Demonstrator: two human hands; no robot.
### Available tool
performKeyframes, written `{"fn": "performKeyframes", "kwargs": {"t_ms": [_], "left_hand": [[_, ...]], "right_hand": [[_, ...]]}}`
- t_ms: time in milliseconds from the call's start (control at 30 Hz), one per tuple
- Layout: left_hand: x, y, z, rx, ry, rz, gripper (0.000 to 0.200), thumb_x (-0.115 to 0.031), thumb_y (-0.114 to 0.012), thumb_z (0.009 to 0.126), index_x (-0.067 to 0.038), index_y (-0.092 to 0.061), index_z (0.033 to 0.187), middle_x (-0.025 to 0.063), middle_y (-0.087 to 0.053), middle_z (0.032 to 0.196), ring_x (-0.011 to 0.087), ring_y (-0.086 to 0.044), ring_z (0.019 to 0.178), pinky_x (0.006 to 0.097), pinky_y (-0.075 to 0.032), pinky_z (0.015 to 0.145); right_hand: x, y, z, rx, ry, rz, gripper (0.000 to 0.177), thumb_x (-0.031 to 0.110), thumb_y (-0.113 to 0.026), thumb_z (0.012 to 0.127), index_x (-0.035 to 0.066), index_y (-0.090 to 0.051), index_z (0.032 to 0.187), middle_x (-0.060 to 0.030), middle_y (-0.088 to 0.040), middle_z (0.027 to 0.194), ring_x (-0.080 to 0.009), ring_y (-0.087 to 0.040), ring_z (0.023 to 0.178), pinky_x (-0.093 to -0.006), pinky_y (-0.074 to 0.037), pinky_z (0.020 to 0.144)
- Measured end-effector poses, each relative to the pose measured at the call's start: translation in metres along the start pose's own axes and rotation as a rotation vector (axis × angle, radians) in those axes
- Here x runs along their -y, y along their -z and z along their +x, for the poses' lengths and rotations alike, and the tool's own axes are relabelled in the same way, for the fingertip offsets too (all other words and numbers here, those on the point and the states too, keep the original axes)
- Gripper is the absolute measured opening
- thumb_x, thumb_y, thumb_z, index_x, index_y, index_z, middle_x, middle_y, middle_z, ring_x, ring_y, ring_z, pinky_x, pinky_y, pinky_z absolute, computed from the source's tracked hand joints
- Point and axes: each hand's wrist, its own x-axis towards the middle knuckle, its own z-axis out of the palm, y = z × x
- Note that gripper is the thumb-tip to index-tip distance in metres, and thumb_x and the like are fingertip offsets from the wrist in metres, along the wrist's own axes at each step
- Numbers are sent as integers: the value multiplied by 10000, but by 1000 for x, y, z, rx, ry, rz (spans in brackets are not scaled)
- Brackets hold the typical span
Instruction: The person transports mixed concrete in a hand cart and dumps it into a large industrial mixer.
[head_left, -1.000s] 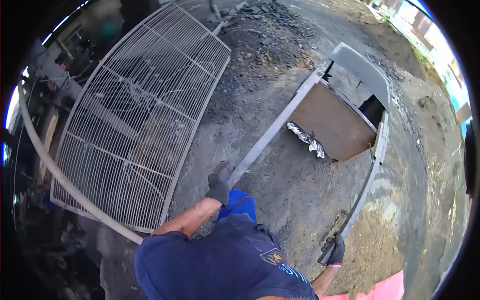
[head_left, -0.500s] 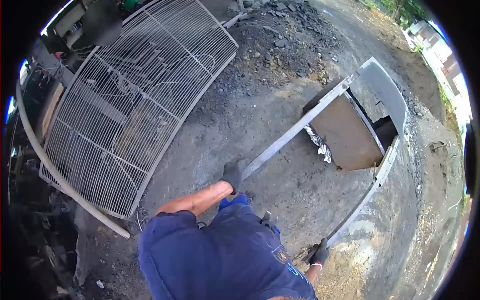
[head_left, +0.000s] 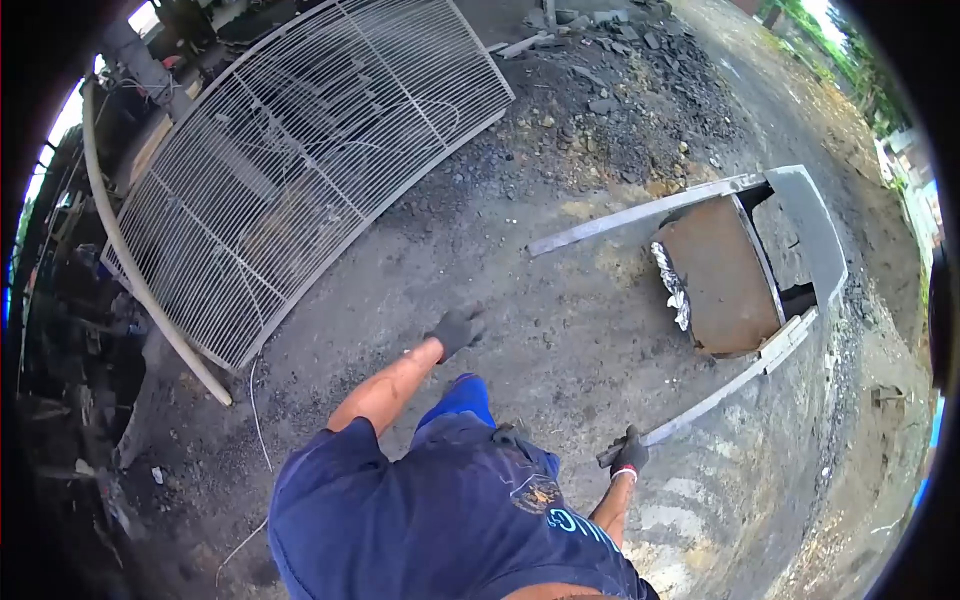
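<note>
On the far left, a long pale pipe (head_left: 140,280) lies on the dirt ground (head_left: 560,350). Next to it is a big white wire gate (head_left: 300,170), lying flat. The left hand (head_left: 455,330) wears a dark glove and is up over the ground. Its fingers (head_left: 470,322) are loosely bent and hold nothing. It is well apart from the metal frame (head_left: 720,392). The right hand (head_left: 628,455) also wears a dark glove. Its fingers are closed tight on the end of the frame's near bar. The frame is on the ground to the right, with its open end facing the person. A rusty brown plate (head_left: 725,280) sits inside the frame, and a shiny crumpled scrap (head_left: 675,285) lies at the plate's edge. Dark stones (head_left: 630,100) are piled behind the frame.
</note>
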Motion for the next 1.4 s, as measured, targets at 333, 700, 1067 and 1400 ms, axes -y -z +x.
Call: {"fn": "performKeyframes", "kwargs": {"t_ms": [333, 700, 1067, 1400], "left_hand": [[156, 43, -137, 283, 821, 644, 497, -434, -591, 858, 7, -699, 1059, 209, -713, 984, 356, -702, 860, 429, -538, 832], [48, 6, 79, -10, 264, 641, 492, -440, -657, 837, -63, -675, 1154, 243, -683, 1102, 344, -672, 1034, 417, -515, 876], [-30, -79, 207, -98, 253, 534, 632, -384, -683, 806, -38, -597, 1327, 216, -610, 1320, 343, -575, 1245, 379, -444, 1052], [-10, -261, 60, 117, 443, 584, 578, -411, -731, 807, -34, -643, 1236, 128, -723, 1015, 206, -679, 798, 352, -536, 658]], "right_hand": [[101, -89, 117, 34, -6, 160, 256, 183, -781, 831, 27, -578, 815, -96, -583, 652, -236, -556, 513, -391, -457, 475], [134, -160, 150, 561, -152, -83, 500, 219, -666, 885, 117, -468, 1333, -69, -643, 976, -222, -661, 821, -382, -574, 652], [-14, 74, 187, 420, -316, -718, 370, 299, -667, 826, 138, -567, 1144, -62, -664, 894, -245, -642, 801, -439, -531, 639], [-4, 218, 250, 632, 310, -1415, 259, 336, -714, 773, 181, -629, 962, -23, -694, 973, -259, -652, 956, -451, -549, 787]]}}
